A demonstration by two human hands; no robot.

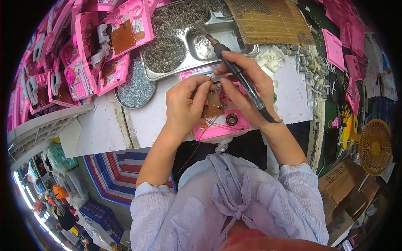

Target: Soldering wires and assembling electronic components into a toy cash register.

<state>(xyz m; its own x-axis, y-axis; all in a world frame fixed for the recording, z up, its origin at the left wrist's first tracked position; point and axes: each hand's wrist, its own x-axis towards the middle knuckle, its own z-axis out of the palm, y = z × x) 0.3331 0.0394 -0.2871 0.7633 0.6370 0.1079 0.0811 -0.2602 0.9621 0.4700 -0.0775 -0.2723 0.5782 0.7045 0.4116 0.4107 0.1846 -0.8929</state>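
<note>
My right hand (pixel 251 85) holds a black-handled soldering iron (pixel 240 75), its metal tip pointing up and away over the steel tray. The thumb and fingers of that hand also reach down to the work. My left hand (pixel 186 100) is closed in a pinch beside them; what sits between its fingertips is too small to make out. Under both hands lies a pink plastic housing (pixel 205 133) with a brown circuit board (pixel 213 106), a round black speaker (pixel 231 120) and thin loose wires. My fingers hide its far part.
Beyond my hands stands a steel tray (pixel 165 75) with many small metal springs. A round dish of screws (pixel 136 85) and stacked pink housings (pixel 90 54) are at left. White plastic parts (pixel 270 58), small motors (pixel 305 62) and cardboard (pixel 272 21) lie at right.
</note>
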